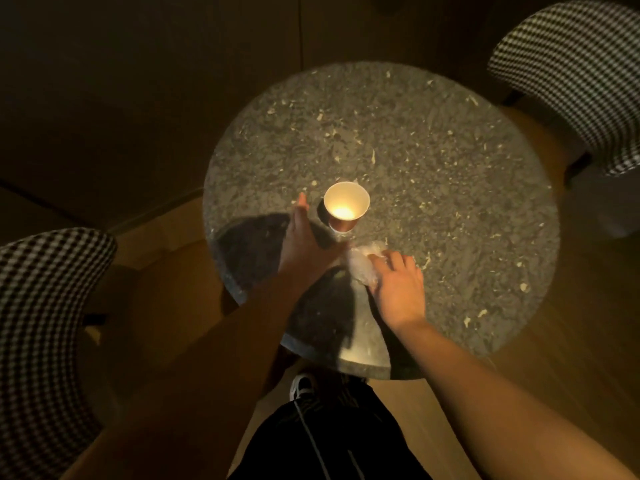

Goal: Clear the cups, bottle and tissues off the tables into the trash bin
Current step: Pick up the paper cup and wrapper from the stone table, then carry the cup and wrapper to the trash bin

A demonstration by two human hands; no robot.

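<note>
A: What's in view, biggest first?

B: A round speckled stone table [433,161], flanked by two houndstooth chairs, one at the left [41,306] and one at the upper right [571,74]. No trash bin shows anywhere, and no bottle.

A: And on the table?

B: A paper cup [346,209], upright and empty as far as I can tell, near the middle. Just beside it, toward the person, lies a crumpled white tissue [363,268].

A: The hands?

B: The left hand [304,244] reaches toward the cup with fingers straight and spread, just beside it, not yet around it. The right hand [398,289] rests on the tissue, fingers curling onto it; whether it has truly pinched it I can't tell.

A: So how far along?

B: Early for this table, I'd judge: both items still sit on it, and the carrying and dropping into the bin remain.
</note>
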